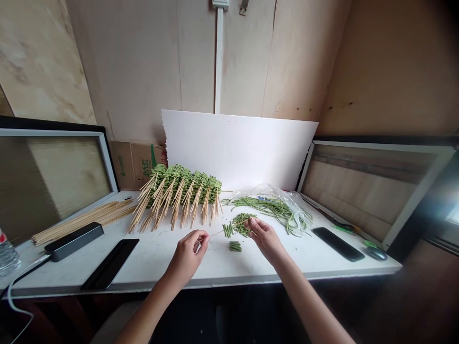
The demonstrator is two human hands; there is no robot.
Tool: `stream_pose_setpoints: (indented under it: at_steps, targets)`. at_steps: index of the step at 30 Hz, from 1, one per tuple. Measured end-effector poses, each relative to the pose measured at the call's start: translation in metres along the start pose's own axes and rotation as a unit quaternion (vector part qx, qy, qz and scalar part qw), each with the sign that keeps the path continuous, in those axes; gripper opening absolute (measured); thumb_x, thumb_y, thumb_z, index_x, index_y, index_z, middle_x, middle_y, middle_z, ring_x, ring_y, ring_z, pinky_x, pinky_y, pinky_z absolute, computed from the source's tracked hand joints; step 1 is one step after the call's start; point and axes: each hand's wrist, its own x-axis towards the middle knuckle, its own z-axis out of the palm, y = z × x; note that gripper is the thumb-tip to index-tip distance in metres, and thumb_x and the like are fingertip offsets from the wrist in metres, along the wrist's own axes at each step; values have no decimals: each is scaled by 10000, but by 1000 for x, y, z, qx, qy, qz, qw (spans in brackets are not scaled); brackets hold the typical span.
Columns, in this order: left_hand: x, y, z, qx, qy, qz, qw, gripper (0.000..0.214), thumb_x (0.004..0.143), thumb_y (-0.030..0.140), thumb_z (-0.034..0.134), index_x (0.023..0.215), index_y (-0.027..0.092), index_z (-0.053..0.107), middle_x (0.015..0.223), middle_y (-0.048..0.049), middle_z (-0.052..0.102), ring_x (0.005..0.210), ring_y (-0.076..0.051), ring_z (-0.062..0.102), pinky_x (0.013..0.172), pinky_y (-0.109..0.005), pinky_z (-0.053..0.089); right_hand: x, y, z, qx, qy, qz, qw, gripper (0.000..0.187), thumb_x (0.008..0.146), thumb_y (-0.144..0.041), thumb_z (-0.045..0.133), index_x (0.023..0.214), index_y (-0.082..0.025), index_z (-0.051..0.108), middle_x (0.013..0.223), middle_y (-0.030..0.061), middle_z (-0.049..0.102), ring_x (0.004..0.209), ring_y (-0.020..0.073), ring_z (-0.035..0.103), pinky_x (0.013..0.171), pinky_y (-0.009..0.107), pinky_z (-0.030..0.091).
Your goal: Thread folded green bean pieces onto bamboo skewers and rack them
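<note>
My left hand (190, 247) pinches the near end of a thin bamboo skewer (216, 234) that slants up to the right. Several cut pieces of green long bean (228, 231) sit side by side across the skewer's far part. My right hand (264, 235) is closed in a pinch at the edge of a pile of cut bean pieces (241, 220); what lies between its fingertips is too small to make out. Below the skewer, a small bundle of bean pieces (235, 246) rests on the white table (215, 267).
Finished bean skewers (179, 191) are stacked at the back left, beside loose skewers (96, 217). Whole long beans (265, 205) lie with a plastic bag (299, 215). Around them are a black speaker-like bar (74, 240), a tablet (111, 264), a phone (338, 243) and a mouse (376, 252).
</note>
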Motion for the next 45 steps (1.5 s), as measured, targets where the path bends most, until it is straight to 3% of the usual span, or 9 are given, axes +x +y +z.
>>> stream_pose_setpoints:
  at_steps: [5, 13, 24, 35, 45]
  targets:
    - [-1, 2, 0, 16, -4, 6, 1000, 164, 1022, 305, 531, 975, 206, 653, 855, -49, 711, 740, -171, 678, 661, -260, 526, -4, -4, 8, 35, -3, 11, 999, 367, 712, -561, 868, 846, -235, 769, 983, 78, 790, 1078, 286, 701, 767, 325, 554]
    - [-1, 0, 0, 9, -4, 4, 1000, 192, 1028, 320, 510, 978, 208, 658, 872, -61, 711, 764, -184, 679, 673, -274, 539, -5, -5, 10, 38, -3, 8, 999, 373, 733, -562, 846, 825, -210, 764, 988, 105, 802, 1101, 308, 709, 814, 362, 573]
    - [0, 3, -2, 23, -9, 5, 1000, 155, 1015, 281, 528, 955, 215, 655, 858, -39, 696, 745, -178, 657, 687, -268, 512, -4, -3, 7, 1, 22, -36, 999, 362, 712, -548, 872, 851, -219, 814, 919, 84, 803, 819, 232, 685, 744, 353, 533]
    - [-1, 4, -3, 26, -21, 9, 999, 158, 1022, 268, 505, 963, 216, 642, 894, -40, 684, 772, -177, 644, 733, -275, 511, -2, 8, 4, -9, 26, -58, 998, 293, 778, -501, 838, 878, -227, 820, 927, 72, 801, 751, 198, 645, 768, 351, 519]
    - [-3, 6, 1, 23, -24, 14, 999, 155, 1030, 263, 508, 969, 213, 641, 880, -34, 668, 780, -170, 632, 747, -271, 502, -8, 8, 11, -35, 21, -93, 995, 258, 850, -495, 781, 898, -244, 814, 1056, 90, 799, 1132, 314, 674, 825, 358, 516]
